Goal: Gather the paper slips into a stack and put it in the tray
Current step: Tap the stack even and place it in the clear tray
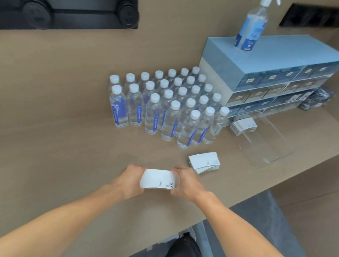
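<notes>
A stack of white paper slips (pixel 159 179) is held low over the tan counter (pixel 59 148), gripped at its short ends between the left hand (pixel 131 179) and the right hand (pixel 184 182), with the fingers of both curled closed against the edges. Small dark print is seen on the top slip near its right end. A second, looser pile of slips (pixel 204 162) is left lying on the counter just beyond and to the right of the right hand. The clear tray (pixel 266 142) is set farther right, near the counter edge, and a further bundle of slips (pixel 243 125) is seen at its far left end, though whether inside or beside it cannot be told. A block of capped water bottles (pixel 166 105) is ranged behind, beside blue drawer units (pixel 273 76) on which a spray bottle (pixel 252 26) is stood
</notes>
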`<action>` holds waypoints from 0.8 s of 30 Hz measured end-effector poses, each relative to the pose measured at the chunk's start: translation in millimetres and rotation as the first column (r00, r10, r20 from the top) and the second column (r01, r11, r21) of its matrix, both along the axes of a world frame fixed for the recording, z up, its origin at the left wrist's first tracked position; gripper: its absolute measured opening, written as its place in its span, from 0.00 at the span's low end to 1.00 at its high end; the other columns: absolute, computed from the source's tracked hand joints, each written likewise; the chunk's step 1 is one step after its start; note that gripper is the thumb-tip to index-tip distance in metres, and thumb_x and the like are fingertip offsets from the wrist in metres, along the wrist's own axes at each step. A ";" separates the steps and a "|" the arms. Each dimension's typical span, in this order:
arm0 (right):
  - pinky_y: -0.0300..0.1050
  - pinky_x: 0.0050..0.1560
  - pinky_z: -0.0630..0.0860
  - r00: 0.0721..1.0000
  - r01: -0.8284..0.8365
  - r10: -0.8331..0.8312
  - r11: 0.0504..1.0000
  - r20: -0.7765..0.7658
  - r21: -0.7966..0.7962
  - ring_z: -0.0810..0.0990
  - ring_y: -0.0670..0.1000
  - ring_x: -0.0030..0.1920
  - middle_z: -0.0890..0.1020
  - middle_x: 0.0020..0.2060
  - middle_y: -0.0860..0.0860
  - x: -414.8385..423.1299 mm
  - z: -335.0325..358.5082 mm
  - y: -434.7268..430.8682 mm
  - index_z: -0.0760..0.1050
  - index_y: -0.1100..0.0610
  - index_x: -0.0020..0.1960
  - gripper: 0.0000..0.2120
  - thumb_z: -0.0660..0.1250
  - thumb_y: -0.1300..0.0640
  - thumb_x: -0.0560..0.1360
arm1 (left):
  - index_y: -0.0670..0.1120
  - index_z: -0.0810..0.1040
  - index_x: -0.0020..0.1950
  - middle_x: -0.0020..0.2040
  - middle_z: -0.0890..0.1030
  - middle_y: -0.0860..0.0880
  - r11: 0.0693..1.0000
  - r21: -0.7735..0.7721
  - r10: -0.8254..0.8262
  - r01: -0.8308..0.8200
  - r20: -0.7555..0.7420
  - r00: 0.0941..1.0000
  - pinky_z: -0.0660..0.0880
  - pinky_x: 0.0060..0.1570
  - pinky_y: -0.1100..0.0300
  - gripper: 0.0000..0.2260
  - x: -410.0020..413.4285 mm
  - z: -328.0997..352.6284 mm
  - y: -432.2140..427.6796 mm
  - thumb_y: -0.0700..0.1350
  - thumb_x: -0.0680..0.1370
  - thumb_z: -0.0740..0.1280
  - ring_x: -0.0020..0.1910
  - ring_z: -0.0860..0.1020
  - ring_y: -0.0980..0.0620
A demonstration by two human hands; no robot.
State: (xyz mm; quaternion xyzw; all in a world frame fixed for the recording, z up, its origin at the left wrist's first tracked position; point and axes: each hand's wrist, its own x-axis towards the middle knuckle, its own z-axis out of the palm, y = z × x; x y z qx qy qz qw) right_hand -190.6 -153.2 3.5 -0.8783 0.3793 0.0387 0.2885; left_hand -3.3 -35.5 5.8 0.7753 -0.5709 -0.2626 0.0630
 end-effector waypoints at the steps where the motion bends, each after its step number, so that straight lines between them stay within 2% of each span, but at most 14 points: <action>1: 0.51 0.47 0.79 1.000 -0.017 0.017 1.000 0.000 -0.005 0.78 0.53 0.49 0.78 0.49 0.47 -9.3 -3.8 -17.2 0.76 0.53 0.48 0.17 0.72 0.55 0.59 | 0.46 0.77 0.51 0.46 0.81 0.47 1.000 0.015 0.011 -0.011 0.000 1.000 0.74 0.38 0.60 0.11 -8.8 -2.2 -15.7 0.41 0.69 0.70 0.45 0.80 0.46; 5: 0.50 0.54 0.78 0.997 -0.072 0.072 0.997 0.006 0.023 0.77 0.53 0.59 0.78 0.57 0.48 -52.5 -14.4 -95.1 0.77 0.53 0.52 0.21 0.72 0.54 0.58 | 0.50 0.77 0.48 0.41 0.81 0.51 0.994 0.062 0.091 -0.090 -0.012 0.996 0.75 0.38 0.62 0.11 -55.1 -9.8 -82.6 0.44 0.67 0.71 0.42 0.80 0.48; 7: 0.48 0.52 0.79 0.995 -0.101 0.101 0.994 0.005 0.040 0.78 0.51 0.57 0.78 0.58 0.46 -76.9 -12.5 -134.1 0.76 0.51 0.53 0.23 0.72 0.54 0.58 | 0.52 0.78 0.48 0.40 0.79 0.52 0.990 0.064 0.129 -0.127 -0.025 0.991 0.74 0.38 0.63 0.12 -81.8 -13.1 -112.7 0.46 0.66 0.72 0.41 0.79 0.49; 9: 0.44 0.50 0.78 0.992 -0.129 0.128 0.990 0.006 0.055 0.79 0.50 0.55 0.78 0.58 0.45 -97.2 -9.0 -168.3 0.77 0.50 0.55 0.24 0.73 0.54 0.59 | 0.53 0.78 0.51 0.43 0.81 0.52 0.985 0.050 0.166 -0.164 -0.044 0.985 0.75 0.40 0.63 0.16 -103.1 -15.6 -140.0 0.49 0.65 0.72 0.44 0.81 0.49; 12: 0.39 0.46 0.73 0.987 -0.158 0.158 0.986 0.006 0.047 0.79 0.50 0.55 0.78 0.58 0.46 -113.6 -3.8 -208.6 0.77 0.51 0.56 0.24 0.75 0.56 0.60 | 0.54 0.78 0.55 0.47 0.82 0.53 0.975 0.003 0.220 -0.221 -0.045 0.974 0.77 0.42 0.59 0.20 -124.3 -17.0 -172.1 0.54 0.64 0.72 0.47 0.81 0.49; 14: 0.41 0.48 0.74 0.983 -0.185 0.185 0.981 0.013 0.051 0.78 0.50 0.55 0.78 0.57 0.47 -112.9 -2.7 -226.3 0.77 0.52 0.55 0.24 0.75 0.55 0.60 | 0.55 0.77 0.56 0.47 0.81 0.53 0.965 0.003 0.261 -0.261 -0.026 0.965 0.72 0.38 0.60 0.20 -131.2 -18.8 -184.6 0.53 0.64 0.71 0.48 0.79 0.49; 17: 0.50 0.50 0.79 0.974 -0.226 0.224 0.972 0.039 0.067 0.78 0.51 0.51 0.78 0.52 0.47 -106.1 -3.7 -236.8 0.77 0.53 0.52 0.20 0.76 0.56 0.61 | 0.56 0.75 0.56 0.48 0.80 0.53 0.949 0.014 0.315 -0.315 0.002 0.949 0.70 0.39 0.60 0.19 -132.6 -21.1 -190.1 0.52 0.66 0.70 0.50 0.78 0.48; 21: 0.53 0.47 0.80 0.951 -0.308 0.308 0.948 0.005 0.079 0.78 0.52 0.48 0.77 0.48 0.48 -102.7 -15.7 -239.3 0.76 0.54 0.48 0.15 0.73 0.56 0.62 | 0.55 0.72 0.48 0.42 0.77 0.55 0.939 0.020 0.342 -0.343 0.034 0.939 0.68 0.32 0.60 0.15 -133.9 -32.5 -181.7 0.54 0.64 0.69 0.45 0.77 0.49; 24: 0.51 0.44 0.79 0.931 -0.363 0.366 0.928 -0.016 0.086 0.77 0.52 0.46 0.77 0.46 0.48 -101.4 -23.2 -240.6 0.75 0.54 0.46 0.12 0.72 0.56 0.63 | 0.53 0.73 0.47 0.43 0.79 0.54 0.932 0.052 0.359 -0.359 0.012 0.933 0.73 0.34 0.59 0.13 -137.7 -38.2 -179.8 0.53 0.65 0.70 0.42 0.78 0.50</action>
